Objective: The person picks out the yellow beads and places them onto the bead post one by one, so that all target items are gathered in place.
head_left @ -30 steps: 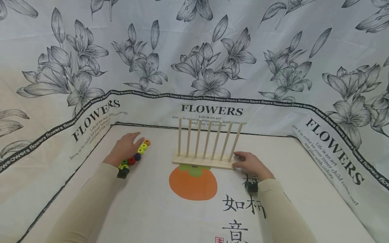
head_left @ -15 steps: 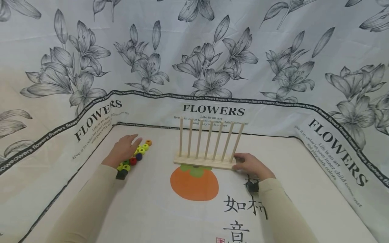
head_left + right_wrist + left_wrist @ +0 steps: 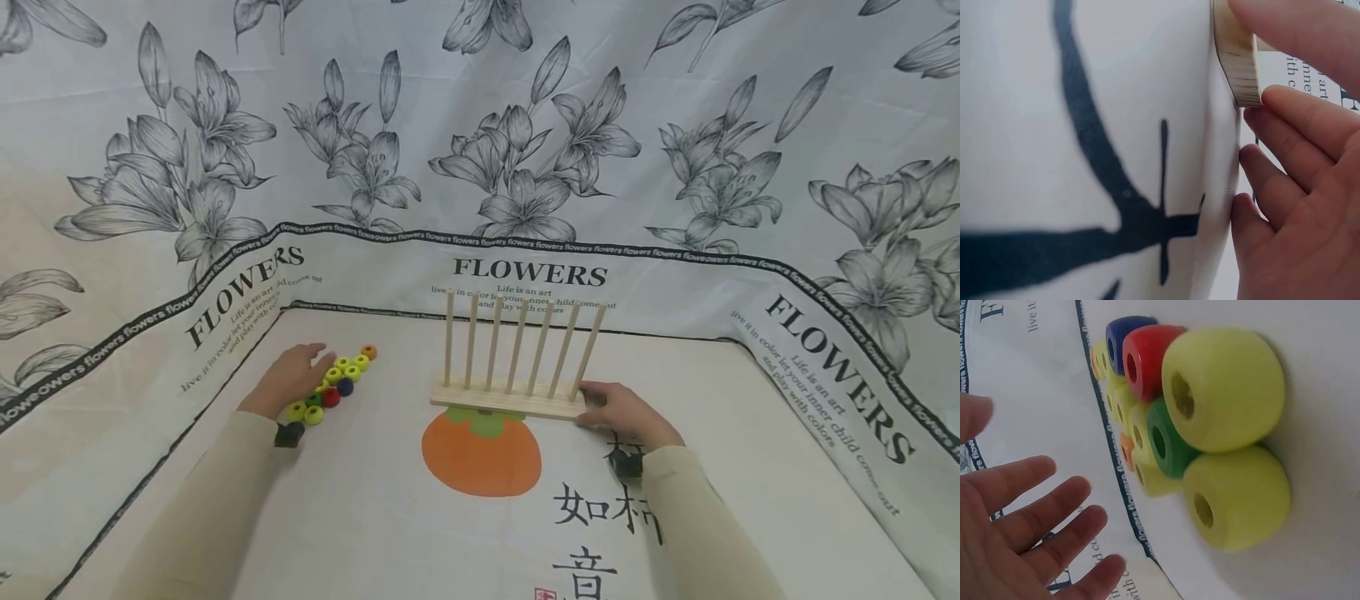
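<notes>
At the left in the head view, my left hand [image 3: 288, 377] hovers beside a cluster of wooden beads, fingers loosely spread and holding nothing. Yellow beads [image 3: 1225, 390] make up most of it, with a green bead [image 3: 1175, 444], a red bead [image 3: 1144, 362] and a blue bead [image 3: 1127, 339] among them; an orange bead [image 3: 368, 352] lies at the far end. A wooden peg rack [image 3: 502, 402] with a row of upright dowels stands near the middle. My right hand [image 3: 628, 412] pinches the right end of its base, thumb in front and fingers at the end and behind.
A white cloth with a printed orange persimmon [image 3: 482, 454] and black characters [image 3: 585, 506] covers the table. Flower-printed fabric walls [image 3: 525, 192] rise at the back and both sides. A small black wrist camera [image 3: 288, 434] sits at the left sleeve.
My left hand has drawn back leftward from the beads, uncovering more of them. The right hand stays at the rack's end, its fingers closing in slightly. The rack stays put.
</notes>
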Available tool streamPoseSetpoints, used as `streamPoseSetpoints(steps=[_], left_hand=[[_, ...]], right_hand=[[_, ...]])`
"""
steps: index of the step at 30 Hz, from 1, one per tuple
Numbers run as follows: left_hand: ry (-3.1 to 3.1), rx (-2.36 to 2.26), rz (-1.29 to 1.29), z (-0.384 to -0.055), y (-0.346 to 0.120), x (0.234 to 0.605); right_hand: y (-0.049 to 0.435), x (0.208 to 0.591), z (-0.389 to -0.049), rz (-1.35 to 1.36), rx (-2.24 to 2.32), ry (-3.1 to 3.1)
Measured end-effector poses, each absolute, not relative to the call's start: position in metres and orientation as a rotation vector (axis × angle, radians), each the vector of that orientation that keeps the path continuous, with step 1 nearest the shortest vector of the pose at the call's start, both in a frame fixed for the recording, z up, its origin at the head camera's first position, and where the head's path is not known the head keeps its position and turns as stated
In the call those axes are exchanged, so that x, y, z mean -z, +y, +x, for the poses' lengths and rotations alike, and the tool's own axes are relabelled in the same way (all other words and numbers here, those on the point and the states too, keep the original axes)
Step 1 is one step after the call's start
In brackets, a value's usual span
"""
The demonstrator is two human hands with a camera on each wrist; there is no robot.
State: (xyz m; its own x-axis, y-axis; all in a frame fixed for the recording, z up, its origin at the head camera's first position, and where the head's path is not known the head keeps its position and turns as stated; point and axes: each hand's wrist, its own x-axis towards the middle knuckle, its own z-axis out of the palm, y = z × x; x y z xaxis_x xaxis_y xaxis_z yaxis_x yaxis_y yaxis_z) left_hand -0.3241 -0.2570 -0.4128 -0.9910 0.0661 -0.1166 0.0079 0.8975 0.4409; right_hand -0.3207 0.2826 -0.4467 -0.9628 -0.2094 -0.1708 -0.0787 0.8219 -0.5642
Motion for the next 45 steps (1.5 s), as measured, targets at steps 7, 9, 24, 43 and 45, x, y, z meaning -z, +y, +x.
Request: streamPoseSetpoints(steps=[7,9,24,43,45], left_hand=[[2.919,-0.622,0.089,-0.32,-0.27,0.414],[2.909,-0.606,0.086,-0.318,-0.272,0.413],[2.743,-0.601,0.097,-0.3,-0.292,0.415],[2.744,-0.613,0.074,-0.292,-0.3,0.423],[2.75,-0.612,0.075,-0.291,-0.3,0.422]], right_hand=[[0.284,0.448,-0.319,-0.267,0.849,2.813],[0.285,0.446,-0.319,-0.269,0.847,2.819],[0.287,0.447,-0.318,-0.264,0.858,2.806],[0.284,0.45,-0.321,-0.263,0.866,2.802],[0.284,0.45,-0.321,-0.264,0.857,2.804]])
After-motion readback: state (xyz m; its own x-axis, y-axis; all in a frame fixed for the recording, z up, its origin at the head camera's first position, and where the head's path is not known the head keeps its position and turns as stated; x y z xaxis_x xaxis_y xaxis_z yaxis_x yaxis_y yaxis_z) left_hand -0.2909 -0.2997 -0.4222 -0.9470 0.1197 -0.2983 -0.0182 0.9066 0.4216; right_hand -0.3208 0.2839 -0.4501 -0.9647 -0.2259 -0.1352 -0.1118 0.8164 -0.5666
